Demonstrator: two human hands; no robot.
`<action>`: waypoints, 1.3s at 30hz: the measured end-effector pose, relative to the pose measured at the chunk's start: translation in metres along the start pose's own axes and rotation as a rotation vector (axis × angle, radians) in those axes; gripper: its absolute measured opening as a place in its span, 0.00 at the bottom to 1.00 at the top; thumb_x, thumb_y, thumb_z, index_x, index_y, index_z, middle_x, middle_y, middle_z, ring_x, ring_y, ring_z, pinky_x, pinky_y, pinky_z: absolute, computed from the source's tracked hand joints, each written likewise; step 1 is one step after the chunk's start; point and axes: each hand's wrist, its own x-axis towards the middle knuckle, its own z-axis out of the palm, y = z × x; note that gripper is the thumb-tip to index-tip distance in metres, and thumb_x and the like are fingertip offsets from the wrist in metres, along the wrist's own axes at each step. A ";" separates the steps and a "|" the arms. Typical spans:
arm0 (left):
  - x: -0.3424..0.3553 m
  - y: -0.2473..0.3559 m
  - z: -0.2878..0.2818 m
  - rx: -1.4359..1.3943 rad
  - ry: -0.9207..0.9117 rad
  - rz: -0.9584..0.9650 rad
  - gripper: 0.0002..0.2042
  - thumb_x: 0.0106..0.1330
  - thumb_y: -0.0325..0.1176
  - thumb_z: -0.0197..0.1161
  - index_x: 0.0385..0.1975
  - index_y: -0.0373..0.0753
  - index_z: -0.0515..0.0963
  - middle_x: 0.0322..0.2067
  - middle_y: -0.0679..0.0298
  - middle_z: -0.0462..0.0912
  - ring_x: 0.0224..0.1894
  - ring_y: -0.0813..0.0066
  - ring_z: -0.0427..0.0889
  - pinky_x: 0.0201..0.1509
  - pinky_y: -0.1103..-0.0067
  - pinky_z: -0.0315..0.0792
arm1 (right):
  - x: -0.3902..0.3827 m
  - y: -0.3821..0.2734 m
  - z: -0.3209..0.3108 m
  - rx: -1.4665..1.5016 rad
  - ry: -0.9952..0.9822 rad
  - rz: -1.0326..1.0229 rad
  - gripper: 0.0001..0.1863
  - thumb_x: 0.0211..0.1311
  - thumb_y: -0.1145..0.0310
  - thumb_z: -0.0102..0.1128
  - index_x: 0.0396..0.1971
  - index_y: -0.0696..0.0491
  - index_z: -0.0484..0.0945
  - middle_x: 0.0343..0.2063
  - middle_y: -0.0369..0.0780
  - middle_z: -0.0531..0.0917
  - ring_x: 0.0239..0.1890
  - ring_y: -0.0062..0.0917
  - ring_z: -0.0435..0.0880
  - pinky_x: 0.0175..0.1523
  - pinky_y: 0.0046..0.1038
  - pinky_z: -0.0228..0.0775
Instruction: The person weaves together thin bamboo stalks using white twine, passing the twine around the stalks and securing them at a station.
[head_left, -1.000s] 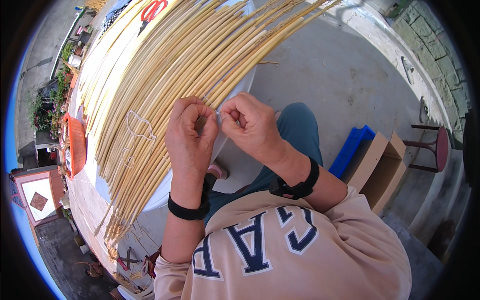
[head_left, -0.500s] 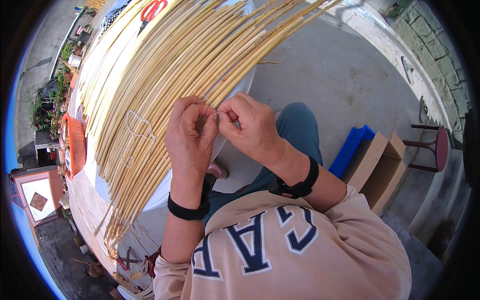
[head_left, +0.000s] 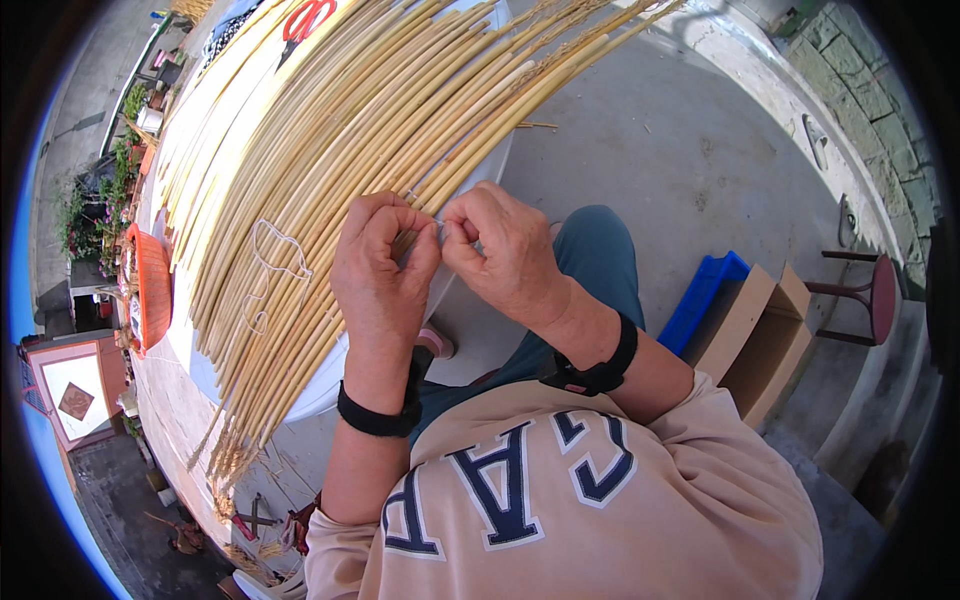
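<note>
A row of long straw-coloured stalks [head_left: 340,150] lies side by side on a white table [head_left: 325,385]. By the stalks' near right edge, my left hand [head_left: 382,250] and my right hand [head_left: 505,250] are raised close together, each pinching with thumb and forefinger. A short bit of thin white string [head_left: 440,221] spans the small gap between the fingertips. More white string [head_left: 302,272] curls loosely over the stalks left of my left hand. The fingers partly hide where the string meets the outermost stalks.
Red-handled scissors [head_left: 308,18] rest on the stalks at the far side. An orange basket [head_left: 152,290] stands at the table's left. Right of my knee are a blue crate [head_left: 703,300], an open cardboard box [head_left: 735,335] and a dark red stool [head_left: 881,298].
My right hand has shifted slightly right and up, so the fingertips stand a little further apart and the string shows between them. The stalks have stayed in place.
</note>
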 end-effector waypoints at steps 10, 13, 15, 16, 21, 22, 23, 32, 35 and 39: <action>-0.001 0.000 0.002 0.021 0.021 0.008 0.06 0.49 0.23 0.67 0.26 0.36 0.77 0.34 0.61 0.78 0.34 0.65 0.80 0.35 0.76 0.74 | -0.002 -0.003 -0.002 0.007 0.012 0.040 0.09 0.46 0.77 0.60 0.25 0.53 0.68 0.21 0.41 0.73 0.23 0.39 0.76 0.26 0.36 0.70; -0.001 0.001 0.000 0.024 0.005 0.006 0.07 0.48 0.22 0.67 0.27 0.37 0.77 0.35 0.61 0.78 0.36 0.64 0.80 0.37 0.75 0.74 | -0.002 -0.004 -0.003 0.081 -0.009 0.149 0.09 0.46 0.76 0.61 0.25 0.53 0.68 0.22 0.42 0.74 0.23 0.40 0.77 0.27 0.36 0.70; 0.000 0.004 -0.001 0.030 0.005 0.025 0.08 0.48 0.22 0.67 0.28 0.38 0.78 0.35 0.61 0.77 0.37 0.64 0.79 0.39 0.74 0.73 | -0.001 -0.004 -0.004 0.072 -0.024 0.150 0.09 0.46 0.76 0.61 0.25 0.54 0.69 0.22 0.42 0.75 0.23 0.41 0.77 0.27 0.36 0.71; 0.000 0.004 -0.001 0.036 0.005 0.044 0.09 0.47 0.22 0.67 0.29 0.39 0.78 0.35 0.61 0.77 0.38 0.64 0.79 0.40 0.74 0.73 | -0.001 -0.004 -0.005 0.071 -0.024 0.150 0.09 0.46 0.76 0.61 0.25 0.54 0.69 0.22 0.42 0.75 0.23 0.41 0.77 0.27 0.36 0.71; -0.001 0.003 0.000 0.041 -0.011 0.078 0.12 0.46 0.23 0.68 0.32 0.41 0.80 0.36 0.62 0.77 0.39 0.64 0.79 0.40 0.75 0.73 | -0.001 -0.007 -0.008 0.102 -0.052 0.180 0.09 0.46 0.77 0.61 0.25 0.54 0.69 0.22 0.42 0.75 0.22 0.40 0.77 0.27 0.35 0.70; 0.000 0.002 0.000 0.069 -0.009 0.097 0.12 0.46 0.23 0.68 0.33 0.42 0.80 0.36 0.62 0.77 0.39 0.65 0.79 0.41 0.75 0.73 | -0.001 -0.007 -0.008 0.101 -0.052 0.180 0.09 0.46 0.77 0.61 0.25 0.54 0.69 0.22 0.42 0.75 0.22 0.40 0.77 0.27 0.35 0.70; 0.000 0.002 0.000 0.069 -0.009 0.098 0.12 0.46 0.23 0.68 0.33 0.42 0.80 0.36 0.62 0.77 0.39 0.65 0.79 0.41 0.75 0.73 | -0.001 -0.006 -0.008 0.105 -0.049 0.172 0.09 0.46 0.77 0.61 0.25 0.54 0.69 0.22 0.42 0.75 0.22 0.40 0.77 0.27 0.35 0.70; -0.001 0.003 -0.001 0.074 -0.041 0.103 0.09 0.49 0.25 0.69 0.31 0.43 0.81 0.36 0.64 0.77 0.38 0.67 0.79 0.39 0.75 0.73 | -0.001 -0.008 -0.010 0.068 -0.041 0.143 0.09 0.46 0.77 0.60 0.25 0.54 0.69 0.22 0.42 0.74 0.22 0.39 0.77 0.27 0.34 0.70; -0.002 0.002 0.001 0.047 -0.029 0.075 0.07 0.50 0.25 0.69 0.30 0.42 0.81 0.36 0.64 0.76 0.37 0.68 0.79 0.39 0.76 0.73 | -0.002 -0.006 -0.008 0.048 -0.022 0.084 0.09 0.46 0.77 0.60 0.25 0.53 0.68 0.21 0.41 0.73 0.22 0.39 0.76 0.26 0.34 0.70; -0.002 0.004 0.001 0.054 -0.024 0.043 0.07 0.51 0.24 0.68 0.30 0.41 0.81 0.35 0.63 0.76 0.37 0.67 0.79 0.39 0.76 0.73 | -0.001 -0.005 -0.007 0.028 -0.015 0.027 0.09 0.46 0.77 0.60 0.25 0.53 0.68 0.21 0.41 0.72 0.22 0.39 0.76 0.26 0.34 0.70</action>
